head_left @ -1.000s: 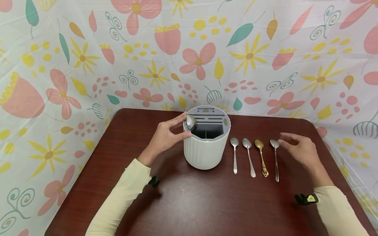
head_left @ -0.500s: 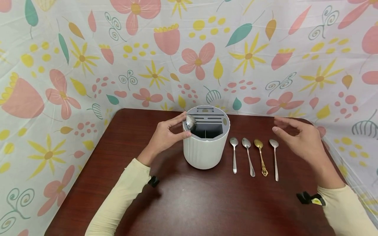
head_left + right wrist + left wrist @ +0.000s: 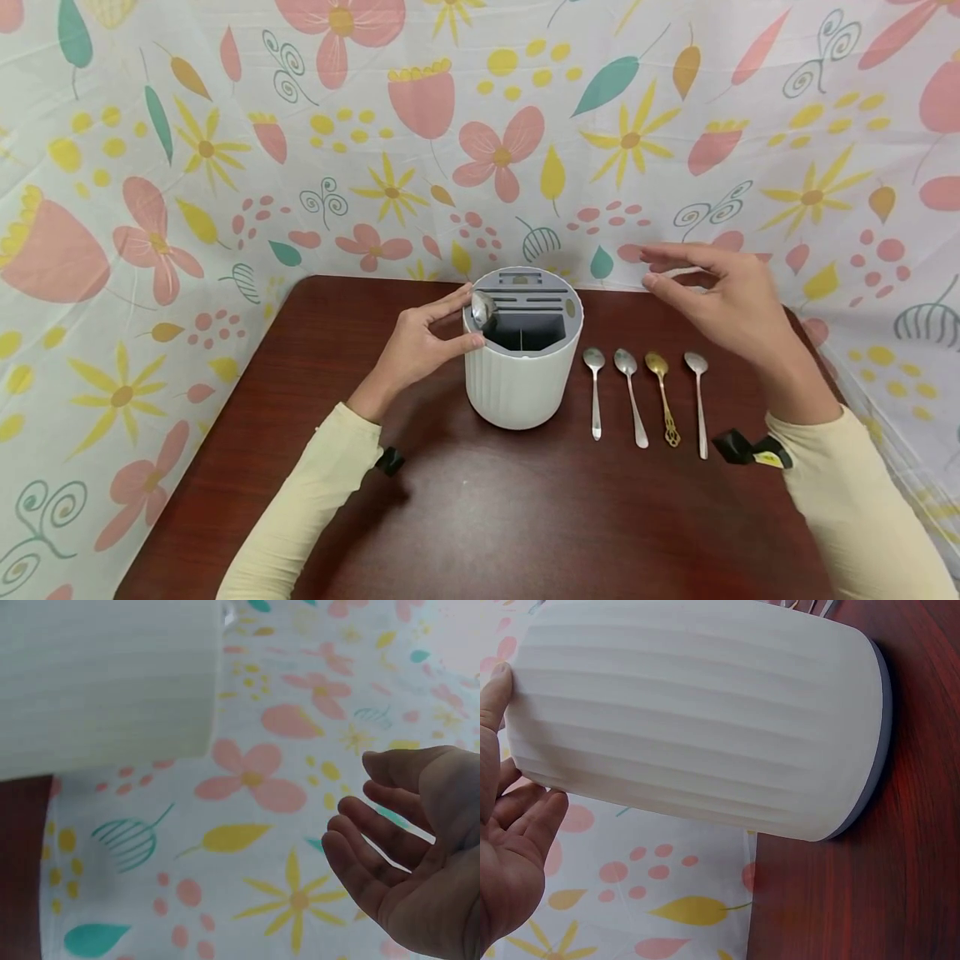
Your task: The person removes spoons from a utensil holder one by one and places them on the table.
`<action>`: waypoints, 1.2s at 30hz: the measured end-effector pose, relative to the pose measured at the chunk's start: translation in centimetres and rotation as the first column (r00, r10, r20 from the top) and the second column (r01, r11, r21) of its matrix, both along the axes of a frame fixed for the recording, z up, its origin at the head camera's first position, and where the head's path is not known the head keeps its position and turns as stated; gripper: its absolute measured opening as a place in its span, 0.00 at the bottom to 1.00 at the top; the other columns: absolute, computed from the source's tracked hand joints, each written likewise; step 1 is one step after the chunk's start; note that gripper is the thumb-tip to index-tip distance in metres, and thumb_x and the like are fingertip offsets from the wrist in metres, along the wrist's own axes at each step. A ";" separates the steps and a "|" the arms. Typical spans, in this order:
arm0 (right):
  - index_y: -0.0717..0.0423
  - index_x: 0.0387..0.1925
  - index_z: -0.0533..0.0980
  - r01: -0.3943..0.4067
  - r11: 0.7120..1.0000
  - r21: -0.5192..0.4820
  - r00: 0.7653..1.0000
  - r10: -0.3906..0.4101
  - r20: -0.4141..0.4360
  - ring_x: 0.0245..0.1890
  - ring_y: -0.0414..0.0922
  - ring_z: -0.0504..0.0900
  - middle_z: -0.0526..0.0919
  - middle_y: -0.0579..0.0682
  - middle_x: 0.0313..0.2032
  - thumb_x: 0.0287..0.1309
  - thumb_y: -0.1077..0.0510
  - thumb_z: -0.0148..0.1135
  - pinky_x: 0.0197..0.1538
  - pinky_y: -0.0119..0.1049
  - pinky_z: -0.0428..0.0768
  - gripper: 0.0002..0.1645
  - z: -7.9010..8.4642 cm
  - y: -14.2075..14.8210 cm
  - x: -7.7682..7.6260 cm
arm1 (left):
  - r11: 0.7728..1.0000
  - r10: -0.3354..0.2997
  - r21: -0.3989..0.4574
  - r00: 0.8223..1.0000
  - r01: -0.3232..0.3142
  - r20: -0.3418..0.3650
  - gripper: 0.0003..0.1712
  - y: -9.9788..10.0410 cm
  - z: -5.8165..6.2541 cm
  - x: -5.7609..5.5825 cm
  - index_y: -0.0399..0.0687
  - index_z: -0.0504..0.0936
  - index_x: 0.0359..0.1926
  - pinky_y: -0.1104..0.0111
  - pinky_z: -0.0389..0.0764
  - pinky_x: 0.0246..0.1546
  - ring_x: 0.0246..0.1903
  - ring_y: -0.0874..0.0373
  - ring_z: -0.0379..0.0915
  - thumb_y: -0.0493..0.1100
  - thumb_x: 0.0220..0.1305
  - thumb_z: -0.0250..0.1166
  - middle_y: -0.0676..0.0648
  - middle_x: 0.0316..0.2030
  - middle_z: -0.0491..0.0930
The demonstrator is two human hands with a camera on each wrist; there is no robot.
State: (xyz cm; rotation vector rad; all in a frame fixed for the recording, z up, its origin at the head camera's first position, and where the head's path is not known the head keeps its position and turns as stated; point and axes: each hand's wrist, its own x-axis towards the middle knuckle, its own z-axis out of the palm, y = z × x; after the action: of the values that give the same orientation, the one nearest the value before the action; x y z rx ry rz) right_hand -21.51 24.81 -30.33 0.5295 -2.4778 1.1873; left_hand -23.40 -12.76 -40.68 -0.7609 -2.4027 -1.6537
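A white ribbed utensil holder with a grey divided top stands upright on the table. One silver spoon sits in its left side, bowl up. My left hand touches the holder's left side near the rim, thumb and fingers spread apart; the left wrist view shows the fingertips against the ribbed wall. My right hand is in the air above the table's back right, fingers relaxed, with nothing in it. Below it lie silver spoons and a gold spoon with an ornate handle.
The dark reddish-brown table ends just behind the holder. A floral-print cloth hangs behind and around it. The spoons lie in a row right of the holder, bowls toward the back.
My right hand has lifted from beside the rightmost spoon and moved up and left, toward the holder. The left hand, the holder and the spoons stay in place.
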 end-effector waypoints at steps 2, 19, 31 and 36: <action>0.47 0.55 0.86 -0.030 0.999 0.016 0.999 0.030 0.019 0.37 0.25 0.86 0.88 0.29 0.46 0.61 0.58 0.74 0.40 0.17 0.79 0.19 0.7 -0.7 -0.2 | 1.000 0.000 0.004 1.000 0.000 0.001 0.38 0.0 0.0 0.0 0.55 0.76 0.69 0.58 0.80 0.58 0.65 0.63 0.74 0.48 0.58 0.79 0.56 0.71 0.72; 0.51 0.53 0.87 -0.362 0.929 0.083 0.932 0.356 0.073 0.45 0.34 0.85 0.90 0.49 0.47 0.59 0.60 0.75 0.46 0.26 0.81 0.20 3.5 -6.9 -3.3 | 1.000 -0.004 0.021 1.000 0.004 0.008 0.38 0.1 0.2 0.1 0.54 0.76 0.69 0.53 0.80 0.58 0.64 0.65 0.74 0.49 0.58 0.78 0.56 0.71 0.72; 0.52 0.58 0.83 -0.477 0.877 0.063 0.862 0.452 0.229 0.48 0.41 0.86 0.89 0.53 0.48 0.64 0.56 0.71 0.52 0.44 0.82 0.21 1.7 -10.8 -4.5 | 0.999 -0.015 0.033 1.000 0.014 0.008 0.37 0.1 0.1 0.1 0.54 0.76 0.69 0.57 0.79 0.59 0.64 0.61 0.74 0.46 0.59 0.78 0.57 0.71 0.71; 0.53 0.59 0.83 -0.476 0.879 0.038 0.855 0.452 0.254 0.49 0.44 0.86 0.89 0.51 0.48 0.64 0.56 0.71 0.55 0.49 0.81 0.22 0.8 -11.4 -5.0 | 0.999 -0.023 0.034 1.000 0.023 0.002 0.37 0.2 0.1 0.0 0.56 0.76 0.70 0.49 0.78 0.60 0.65 0.61 0.73 0.47 0.59 0.78 0.58 0.71 0.71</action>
State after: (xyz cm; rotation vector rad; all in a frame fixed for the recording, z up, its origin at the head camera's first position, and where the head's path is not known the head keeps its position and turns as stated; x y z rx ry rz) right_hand -26.53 13.40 -29.56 1.1302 -2.7121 1.3706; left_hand -23.38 -12.61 -40.61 -0.7841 -2.3697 -1.7010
